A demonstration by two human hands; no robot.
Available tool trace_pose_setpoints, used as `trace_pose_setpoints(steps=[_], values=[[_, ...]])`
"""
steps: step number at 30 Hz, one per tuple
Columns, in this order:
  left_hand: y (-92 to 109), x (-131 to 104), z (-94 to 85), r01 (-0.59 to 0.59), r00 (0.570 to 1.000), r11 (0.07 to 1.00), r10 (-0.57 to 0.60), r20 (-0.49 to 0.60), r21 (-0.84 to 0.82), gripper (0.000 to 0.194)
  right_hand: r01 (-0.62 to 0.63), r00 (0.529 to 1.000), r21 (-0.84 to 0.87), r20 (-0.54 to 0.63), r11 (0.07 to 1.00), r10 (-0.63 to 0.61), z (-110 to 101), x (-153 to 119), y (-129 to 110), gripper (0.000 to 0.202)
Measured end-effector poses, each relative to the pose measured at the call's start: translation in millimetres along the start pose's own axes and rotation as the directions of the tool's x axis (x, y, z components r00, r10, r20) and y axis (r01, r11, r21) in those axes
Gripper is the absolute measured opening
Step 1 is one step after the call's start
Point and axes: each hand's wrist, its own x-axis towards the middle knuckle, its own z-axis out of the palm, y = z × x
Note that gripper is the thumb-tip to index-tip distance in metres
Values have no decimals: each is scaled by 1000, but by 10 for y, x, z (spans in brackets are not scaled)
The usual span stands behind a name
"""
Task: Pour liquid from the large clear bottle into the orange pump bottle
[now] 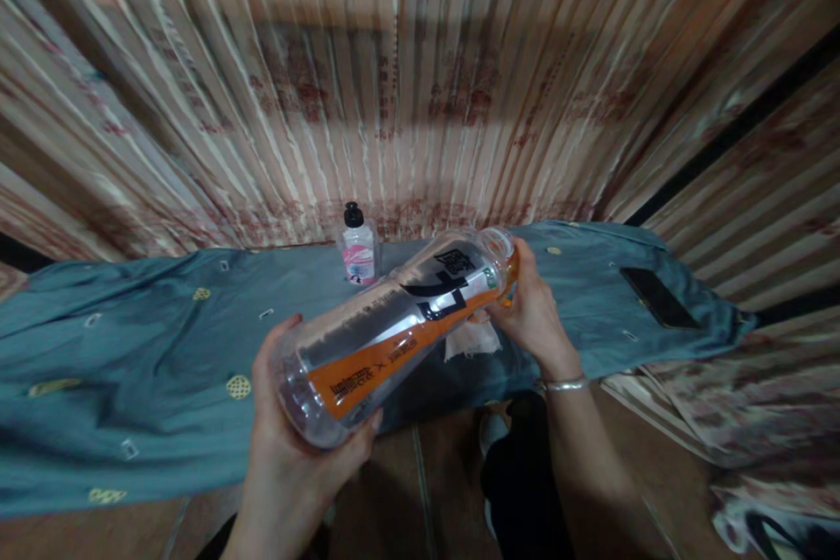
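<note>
A large clear plastic bottle (400, 324) is tilted above the cloth, its open mouth up to the right. It bears an orange label with black print, and I see no liquid in it. My left hand (295, 429) is wrapped round its base. At its neck my right hand (535, 311) is closed, with an orange cap (512, 276) in the fingers, partly hidden by them. Behind the bottle stands a small clear bottle (359, 254) with a black top and pink label. A crumpled white tissue (472, 339) lies below my right hand.
A blue-green patterned cloth (177, 324) covers the narrow table. On its right side lies a dark phone (658, 297). A striped, pleated curtain (394, 87) hangs directly behind the table. My legs and the tiled floor (394, 490) show below the front edge.
</note>
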Motion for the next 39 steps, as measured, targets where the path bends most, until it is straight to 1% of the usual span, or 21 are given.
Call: trace_pose_setpoints(steps=[6,10,11,12,13,14,16,17,19,24,28,29,31,35,39], values=[[-5,-24,19,104,994,990,-108,-34,-90,103,22,1000,-3,-8,1000,-22,6,-5,10,89],[57,-16,2,230,972,962,-234,-7,-148,101,8,1000,-7,-6,1000,-8,5,-2,-4,90],[69,-12,-1,246,969,957,-249,4,-154,99,-1,1000,-9,-1,1000,1,3,0,-8,90],[77,-7,-2,247,968,957,-249,3,-156,98,-9,1000,-10,3,1000,9,0,1,-13,90],[80,-1,-2,215,976,967,-216,10,-138,97,-14,1000,-10,6,1000,14,-3,2,-17,90],[79,7,-2,146,989,984,-147,0,-99,97,-15,1000,-8,6,1000,15,-6,2,-21,90],[71,24,-2,37,999,999,-36,22,-7,99,-13,1000,-6,5,1000,13,-11,3,-30,89],[67,31,-4,5,999,1000,-6,32,28,99,-12,1000,-6,5,1000,12,-13,3,-34,89],[67,41,-12,-18,999,999,15,48,50,100,-13,1000,-8,8,1000,13,-16,5,-42,89],[101,24,-45,-8,998,999,6,61,34,99,-21,1000,-14,16,1000,22,-15,11,-41,89],[70,-5,-40,-12,998,1000,11,65,19,102,-8,1000,-12,5,1000,8,-13,10,-28,89],[56,-9,-34,-26,999,1000,26,29,-13,103,-2,1000,-9,6,1000,2,-13,9,-27,88],[35,-9,-23,15,999,999,-14,29,-35,102,1,1000,-9,12,1000,0,-13,8,-26,88],[52,6,-31,-35,998,999,34,55,8,101,-8,1000,-33,8,999,9,-9,8,-18,89],[64,-12,-39,48,997,998,-46,57,-40,101,-4,1000,-27,14,1000,4,-5,9,-9,89]])
